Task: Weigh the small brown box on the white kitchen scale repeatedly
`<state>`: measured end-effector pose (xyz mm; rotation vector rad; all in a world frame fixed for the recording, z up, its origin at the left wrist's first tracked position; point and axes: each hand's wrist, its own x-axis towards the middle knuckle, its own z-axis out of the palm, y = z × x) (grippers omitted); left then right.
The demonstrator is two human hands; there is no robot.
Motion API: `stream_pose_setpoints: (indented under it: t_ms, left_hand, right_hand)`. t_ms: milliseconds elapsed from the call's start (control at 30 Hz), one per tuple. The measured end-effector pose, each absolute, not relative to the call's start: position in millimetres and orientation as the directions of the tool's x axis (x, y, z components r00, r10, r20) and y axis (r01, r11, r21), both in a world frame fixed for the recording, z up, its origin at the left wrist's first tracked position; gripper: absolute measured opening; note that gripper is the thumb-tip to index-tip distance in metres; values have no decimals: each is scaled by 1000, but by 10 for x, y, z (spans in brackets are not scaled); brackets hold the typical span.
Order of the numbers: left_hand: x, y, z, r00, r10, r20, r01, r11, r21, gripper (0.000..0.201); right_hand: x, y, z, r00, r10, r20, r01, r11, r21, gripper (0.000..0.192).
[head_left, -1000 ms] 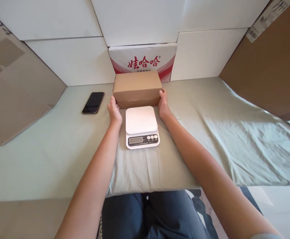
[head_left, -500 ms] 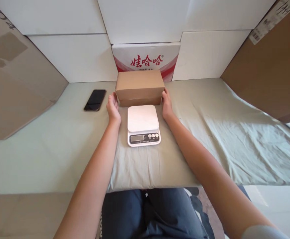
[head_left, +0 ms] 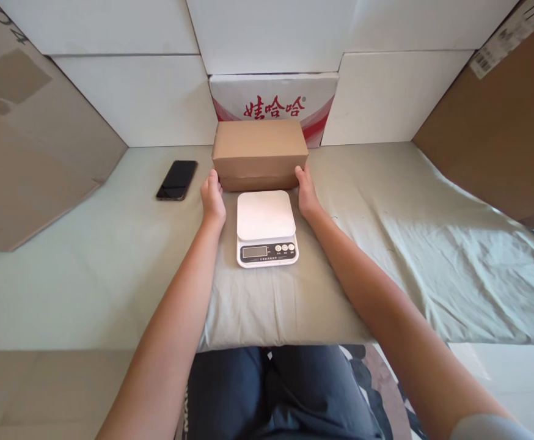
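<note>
A closed brown cardboard box point(head_left: 259, 153) stands at the back of the table, just behind a white kitchen scale point(head_left: 267, 226) whose display is blank. My left hand point(head_left: 213, 198) presses on the box's lower left end. My right hand point(head_left: 305, 192) presses on its lower right end, so the box is clasped between both palms. The scale's platform carries nothing.
A black phone point(head_left: 177, 179) lies face up left of the box. A white carton with red lettering point(head_left: 274, 101) leans against the white back panels. Large cardboard sheets point(head_left: 29, 140) flank both sides. A pale green cloth point(head_left: 386, 244) covers the table.
My left hand, slightly off the box half a second ago, now touches its end. Both hands have closed in on the box, which looks a little larger in view.
</note>
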<state>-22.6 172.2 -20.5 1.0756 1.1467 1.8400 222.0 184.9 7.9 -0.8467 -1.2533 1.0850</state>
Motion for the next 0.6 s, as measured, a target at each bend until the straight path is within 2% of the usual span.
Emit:
stream_pose_setpoints:
  t_ms: [133, 300, 433, 600]
  left_hand:
    - [-325, 1592, -48, -412, 840, 354, -40, -404, 914, 77]
    - [-207, 1108, 175, -370, 805, 463, 45, -483, 875, 70]
    - [-46, 606, 246, -318, 813, 488, 100, -483, 870, 68]
    - [91, 85, 163, -308, 831, 463, 82, -461, 883, 67]
  right_hand:
    - [2142, 1814, 203, -55, 913, 403, -168, 390, -905, 86]
    - [2123, 1600, 298, -19, 892, 451, -191, 440, -878, 81]
    - [2291, 1164, 276, -12, 903, 430, -210, 418, -884, 70]
    - [2490, 585, 203, -30, 920, 391, -138, 384, -913, 63]
